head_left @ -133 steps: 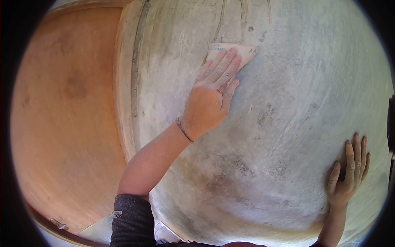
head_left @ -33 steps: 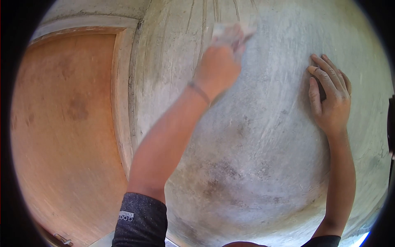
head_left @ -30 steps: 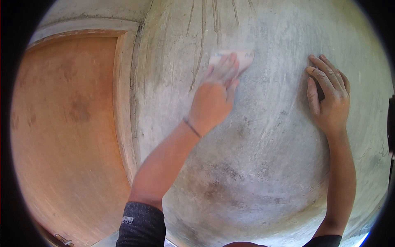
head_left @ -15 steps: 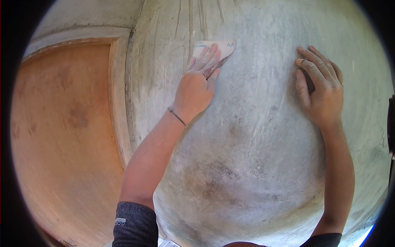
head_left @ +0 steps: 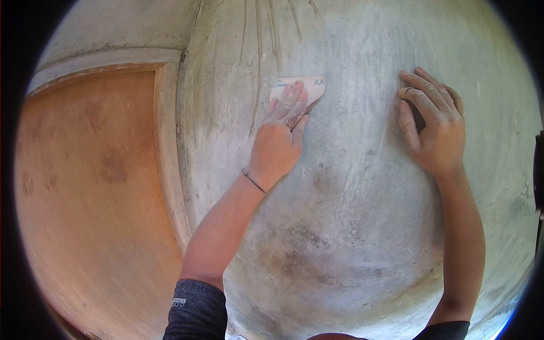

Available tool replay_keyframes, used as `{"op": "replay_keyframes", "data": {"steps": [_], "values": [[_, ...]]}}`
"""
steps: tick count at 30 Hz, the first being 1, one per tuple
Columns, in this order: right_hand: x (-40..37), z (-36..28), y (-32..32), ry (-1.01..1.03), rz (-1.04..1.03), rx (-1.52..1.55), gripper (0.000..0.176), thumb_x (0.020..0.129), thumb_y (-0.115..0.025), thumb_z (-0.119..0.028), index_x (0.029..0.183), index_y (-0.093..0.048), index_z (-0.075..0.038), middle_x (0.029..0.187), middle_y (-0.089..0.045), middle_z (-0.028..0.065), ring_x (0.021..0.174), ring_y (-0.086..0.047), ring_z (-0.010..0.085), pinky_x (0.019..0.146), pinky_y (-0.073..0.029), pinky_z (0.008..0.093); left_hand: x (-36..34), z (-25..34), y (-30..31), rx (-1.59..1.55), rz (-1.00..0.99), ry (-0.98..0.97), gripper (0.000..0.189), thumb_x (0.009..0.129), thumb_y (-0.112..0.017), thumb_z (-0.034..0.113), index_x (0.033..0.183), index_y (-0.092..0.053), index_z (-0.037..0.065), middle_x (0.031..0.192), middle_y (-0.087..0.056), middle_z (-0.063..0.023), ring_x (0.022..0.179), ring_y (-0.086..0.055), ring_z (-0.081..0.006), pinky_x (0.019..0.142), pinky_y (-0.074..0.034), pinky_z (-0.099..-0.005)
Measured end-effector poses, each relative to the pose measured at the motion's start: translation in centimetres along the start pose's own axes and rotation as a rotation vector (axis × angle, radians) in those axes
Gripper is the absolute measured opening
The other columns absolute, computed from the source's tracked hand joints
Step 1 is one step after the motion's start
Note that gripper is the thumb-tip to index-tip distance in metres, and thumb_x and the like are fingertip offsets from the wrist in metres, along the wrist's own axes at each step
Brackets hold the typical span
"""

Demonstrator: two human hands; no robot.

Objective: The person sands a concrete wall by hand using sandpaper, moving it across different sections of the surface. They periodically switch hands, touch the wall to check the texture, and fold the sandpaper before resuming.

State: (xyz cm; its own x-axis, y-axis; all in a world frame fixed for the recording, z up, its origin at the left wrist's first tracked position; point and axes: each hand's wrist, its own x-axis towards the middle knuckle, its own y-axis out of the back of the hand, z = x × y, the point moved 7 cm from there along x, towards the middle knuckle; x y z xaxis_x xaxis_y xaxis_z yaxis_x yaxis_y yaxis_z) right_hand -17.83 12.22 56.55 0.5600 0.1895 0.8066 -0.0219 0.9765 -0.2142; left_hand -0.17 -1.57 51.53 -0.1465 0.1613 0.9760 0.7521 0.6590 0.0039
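Note:
My left hand (head_left: 280, 136) presses a sheet of sandpaper (head_left: 317, 88) against the grey plastered wall (head_left: 351, 170). The sheet's pale backing with blue print, "AA" at one corner, faces me, and its right edge lifts off the surface. Dust whitens the fingers lying over it. Farther right, my right hand (head_left: 439, 127) leans on the same wall with fingertips touching it and the thumb held apart. Nothing shows in that hand, though the space under its palm is dark.
A brown wooden door panel (head_left: 102, 187) in a pale frame (head_left: 167, 130) stands left of the wall. Dark drip streaks (head_left: 259, 51) run down the wall's upper part. Low in the middle is a dark stained patch (head_left: 300, 243).
My left hand and the sandpaper have moved down the wall and slightly right. My right hand stays against the wall, appearing slightly farther left as the view shifts a little.

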Motion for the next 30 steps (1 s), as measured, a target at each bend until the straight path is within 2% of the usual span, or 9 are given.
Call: {"op": "replay_keyframes", "data": {"steps": [4,6,9,10,12,19,25,28,30], "values": [[0.1,-0.1,-0.1,0.031,0.022,-0.009,0.012,0.078,-0.062,-0.012,0.087,-0.067,-0.007,0.106,-0.067,0.0045,0.11,-0.059,0.0209,0.095,-0.041,0.0404,4.5,-0.7,-0.3,0.067,0.055,0.019,0.042,0.093,-0.05,0.021,0.133,-0.048,0.013,0.137,-0.044,-0.0173,0.12,-0.05,-0.0345,0.101,-0.04,-0.0416],[0.1,0.0,-0.1,0.031,0.011,-0.009,0.012,0.078,-0.062,-0.012,0.087,-0.067,-0.007,0.106,-0.067,0.0044,0.11,-0.059,0.0206,0.095,-0.041,0.0405,7.4,-1.2,0.5,-0.125,-0.088,0.241,0.038,0.093,-0.045,0.015,0.129,-0.049,0.001,0.14,-0.041,-0.0096,0.131,-0.038,-0.0281,0.111,-0.028,-0.0371],[0.1,0.0,-0.1,0.023,0.006,-0.001,0.011,0.078,-0.062,-0.012,0.087,-0.067,-0.007,0.106,-0.067,0.004,0.109,-0.06,0.0202,0.095,-0.042,0.0405,6.8,-1.6,0.0,-0.042,-0.328,0.442,0.037,0.093,-0.046,0.015,0.126,-0.052,0.0,0.137,-0.046,-0.0097,0.127,-0.042,-0.0302,0.11,-0.03,-0.0376],[0.0,0.2,0.0,0.016,0.013,0.002,0.011,0.079,-0.061,-0.012,0.087,-0.067,-0.007,0.106,-0.067,0.0038,0.109,-0.06,0.0201,0.095,-0.042,0.0405,5.6,-1.6,-0.4,-0.041,-0.33,0.441,0.037,0.093,-0.046,0.015,0.126,-0.052,0.0,0.137,-0.046,-0.0097,0.127,-0.042,-0.0302,0.11,-0.03,-0.0376],[-0.1,0.3,0.1,0.003,0.027,0.028,0.011,0.079,-0.061,-0.012,0.087,-0.067,-0.007,0.105,-0.068,0.0038,0.108,-0.06,0.0204,0.095,-0.042,0.0404,2.6,-0.2,0.5,-0.185,0.0,0.186,0.037,0.093,-0.045,0.016,0.127,-0.051,0.002,0.136,-0.046,-0.0087,0.125,-0.044,-0.031,0.109,-0.031,-0.0382],[-0.3,0.6,0.2,-0.002,0.082,0.073,0.01,0.078,-0.062,-0.013,0.085,-0.066,-0.007,0.097,-0.068,0.0043,0.104,-0.062,0.0213,0.09,-0.044,0.0404,5.4,-1.6,-0.1,-0.07,-0.052,0.147,0.04,0.093,-0.047,0.02,0.131,-0.048,0.007,0.134,-0.049,-0.0101,0.119,-0.05,-0.0326,0.102,-0.04,-0.0377],[-0.2,0.4,0.3,0.019,0.095,0.049,0.01,0.077,-0.063,-0.012,0.084,-0.066,-0.006,0.097,-0.068,0.0044,0.102,-0.062,0.0215,0.09,-0.045,0.0392,7.7,-2.4,0.4,0.0,-0.107,0.41,0.041,0.092,-0.049,0.029,0.127,-0.054,0.01,0.116,-0.06,-0.0223,0.106,-0.06,-0.0339,0.09,-0.045,-0.0329],[-0.3,0.2,0.2,0.038,0.109,0.016,0.009,0.077,-0.064,-0.012,0.083,-0.066,-0.006,0.097,-0.068,0.0042,0.102,-0.063,0.0218,0.09,-0.045,0.0387,5.3,-2.3,0.0,-0.07,-0.034,0.326,0.039,0.093,-0.048,0.023,0.127,-0.053,0.005,0.123,-0.056,-0.0169,0.1,-0.06,-0.0387,0.093,-0.046,-0.0396],[-0.3,0.2,0.2,0.04,0.103,0.006,0.009,0.077,-0.064,-0.012,0.083,-0.066,-0.006,0.097,-0.068,0.0041,0.102,-0.063,0.0217,0.09,-0.045,0.0387,5.3,-1.4,0.2,0.039,0.078,0.085,0.04,0.093,-0.048,0.023,0.127,-0.053,0.003,0.117,-0.058,-0.023,0.098,-0.061,-0.0397,0.091,-0.046,-0.0397]]}}
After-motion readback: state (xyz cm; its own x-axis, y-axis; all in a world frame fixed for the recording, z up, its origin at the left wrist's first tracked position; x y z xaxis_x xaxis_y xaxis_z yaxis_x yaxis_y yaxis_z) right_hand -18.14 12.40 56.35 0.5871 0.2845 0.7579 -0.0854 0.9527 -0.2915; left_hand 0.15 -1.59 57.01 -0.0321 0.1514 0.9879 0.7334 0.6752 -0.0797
